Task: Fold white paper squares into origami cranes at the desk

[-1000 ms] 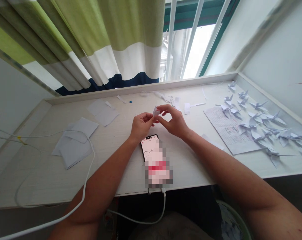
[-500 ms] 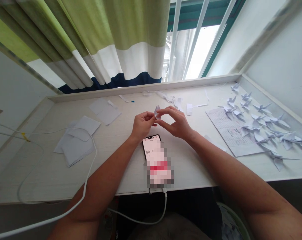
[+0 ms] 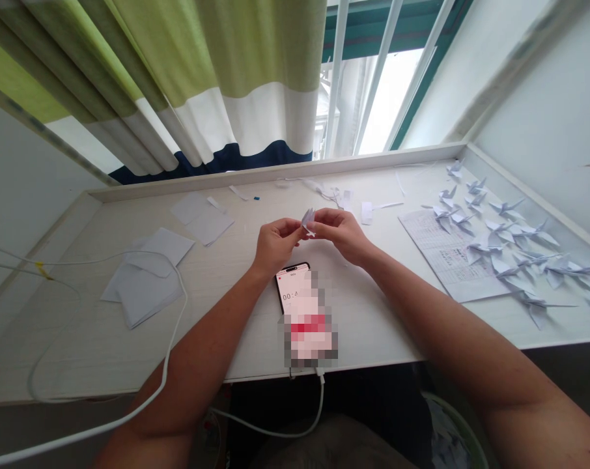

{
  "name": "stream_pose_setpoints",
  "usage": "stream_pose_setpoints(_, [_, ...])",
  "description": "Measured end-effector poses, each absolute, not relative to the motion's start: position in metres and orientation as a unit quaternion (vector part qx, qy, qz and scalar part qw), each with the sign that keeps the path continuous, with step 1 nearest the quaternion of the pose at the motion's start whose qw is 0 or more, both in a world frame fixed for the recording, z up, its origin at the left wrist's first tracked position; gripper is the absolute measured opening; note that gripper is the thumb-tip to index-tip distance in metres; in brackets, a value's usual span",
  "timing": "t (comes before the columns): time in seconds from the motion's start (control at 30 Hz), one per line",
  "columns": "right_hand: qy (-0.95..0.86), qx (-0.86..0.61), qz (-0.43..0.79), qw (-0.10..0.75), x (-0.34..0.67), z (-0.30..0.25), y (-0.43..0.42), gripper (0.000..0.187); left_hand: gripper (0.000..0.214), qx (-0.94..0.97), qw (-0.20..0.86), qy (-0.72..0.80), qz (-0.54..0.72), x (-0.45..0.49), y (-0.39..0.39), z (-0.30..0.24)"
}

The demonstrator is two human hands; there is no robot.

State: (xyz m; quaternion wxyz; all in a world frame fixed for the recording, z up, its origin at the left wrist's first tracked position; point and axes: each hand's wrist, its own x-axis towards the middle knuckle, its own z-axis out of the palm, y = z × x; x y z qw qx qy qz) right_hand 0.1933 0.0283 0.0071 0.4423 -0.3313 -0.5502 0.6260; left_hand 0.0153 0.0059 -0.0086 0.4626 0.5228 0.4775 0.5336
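Observation:
Between my two hands, above the middle of the white desk, is a small folded white paper [image 3: 308,220] with pointed ends standing up. My left hand [image 3: 279,242] pinches it from the left, fingers curled. From the right, my right hand [image 3: 340,231] closes on it with thumb and fingers. The fingertips cover part of the folds. Just below my hands lies a phone [image 3: 299,286] with a timer on its screen, its lower part blurred out.
Several paper cranes [image 3: 512,260] stand at the right, some on a printed sheet [image 3: 436,260]. White paper sheets [image 3: 151,286] lie at the left, crossed by a white cable [image 3: 170,339]. Paper scraps [image 3: 366,213] lie at the back. Below the desk's front edge is a bin [image 3: 458,430].
The fingers of my right hand have drawn in from a wide arch to a closer grip on the folded paper. The paper has tilted slightly to the right.

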Motion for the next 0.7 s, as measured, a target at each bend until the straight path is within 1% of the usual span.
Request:
stream_pose_setpoints(0.1, [-0.555, -0.333, 0.629, 0.430, 0.194, 0.006, 0.029, 0.030, 0.033, 0.514, 0.473, 0.472, 0.538, 0.016, 0.005, -0.007])
stream_pose_setpoints(0.27, [-0.563, -0.325, 0.610, 0.452, 0.195, 0.002, 0.030, 0.033, 0.036, 0.512, 0.499, 0.443, 0.540, 0.014, 0.004, 0.001])
stream_pose_setpoints(0.47, [-0.571, -0.329, 0.593, 0.463, 0.194, 0.002, 0.030, 0.038, 0.043, 0.529, 0.494, 0.445, 0.528, 0.012, 0.003, 0.003])
stream_pose_setpoints(0.7, [-0.592, -0.363, 0.533, 0.483, 0.193, 0.001, 0.031, 0.043, 0.039, 0.551, 0.471, 0.450, 0.522, 0.013, 0.006, -0.004])
